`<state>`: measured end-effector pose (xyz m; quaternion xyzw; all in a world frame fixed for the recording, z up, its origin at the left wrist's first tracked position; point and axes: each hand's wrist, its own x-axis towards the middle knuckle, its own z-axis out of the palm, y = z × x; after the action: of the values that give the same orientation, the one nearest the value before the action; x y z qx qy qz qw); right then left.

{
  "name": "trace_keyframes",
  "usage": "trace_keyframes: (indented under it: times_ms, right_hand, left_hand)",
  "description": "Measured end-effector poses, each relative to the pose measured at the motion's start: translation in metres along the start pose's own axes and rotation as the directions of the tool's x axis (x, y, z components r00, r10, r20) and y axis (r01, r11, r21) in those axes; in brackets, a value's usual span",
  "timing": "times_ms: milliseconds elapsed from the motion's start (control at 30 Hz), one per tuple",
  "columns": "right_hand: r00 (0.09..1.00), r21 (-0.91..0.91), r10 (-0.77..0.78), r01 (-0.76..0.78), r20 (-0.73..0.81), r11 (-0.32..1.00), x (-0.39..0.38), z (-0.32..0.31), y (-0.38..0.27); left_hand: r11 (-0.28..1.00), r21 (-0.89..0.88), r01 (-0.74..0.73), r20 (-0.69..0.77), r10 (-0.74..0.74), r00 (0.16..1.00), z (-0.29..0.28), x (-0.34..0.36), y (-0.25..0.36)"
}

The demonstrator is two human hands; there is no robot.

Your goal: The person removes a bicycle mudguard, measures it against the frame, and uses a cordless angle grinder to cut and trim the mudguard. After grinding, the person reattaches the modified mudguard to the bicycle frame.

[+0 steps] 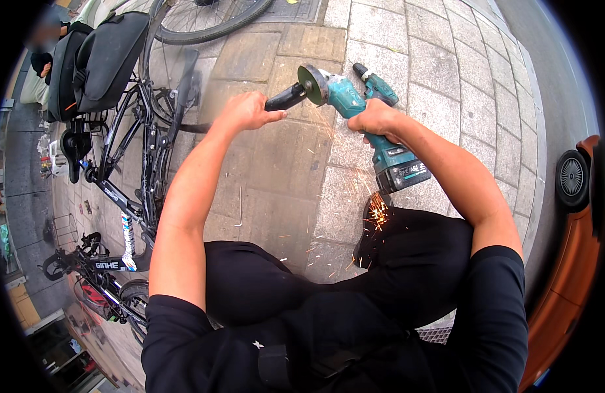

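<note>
My left hand (249,112) grips a black tube (284,99), held out toward the grinding disc (313,84) of a teal cordless angle grinder (345,98). My right hand (374,120) is closed around the grinder's body, with a black battery (402,174) at its lower end. The tube's end meets the disc or is very close to it. Orange sparks (378,211) stream down toward my right shoe and knee. A teal drill (381,89) lies on the paving just beyond the grinder. A thin hex key (240,216) rests on the ground below my left hand.
Bicycle frames (129,177) with black bags (109,59) crowd the left, and a wheel (217,16) lies at the top. Someone in dark clothing (40,62) is at the far upper left. An orange car (558,301) stands along the right beside the paving edge (530,98).
</note>
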<state>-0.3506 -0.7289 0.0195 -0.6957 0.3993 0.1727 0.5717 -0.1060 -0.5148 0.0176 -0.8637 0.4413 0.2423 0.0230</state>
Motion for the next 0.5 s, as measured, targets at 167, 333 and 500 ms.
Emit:
trace_keyframes:
  times_ms: [167, 333, 500]
  right_hand:
    - [1.0, -0.01, -0.005, 0.005, 0.006, 1.0, -0.0018, -0.0005, 0.0009]
    - [1.0, -0.006, -0.014, 0.014, 0.011, 1.0, -0.0024, -0.0002, 0.002]
    - [1.0, -0.029, 0.002, -0.001, 0.013, 1.0, -0.0048, -0.0001, -0.0001]
  left_hand:
    - [1.0, -0.005, -0.003, -0.006, 0.003, 1.0, -0.0006, -0.0004, 0.0005]
    - [1.0, 0.004, 0.001, 0.012, -0.001, 1.0, -0.0027, -0.0003, 0.0013]
    - [1.0, 0.012, -0.002, 0.008, 0.002, 1.0, -0.0032, -0.001, 0.0011]
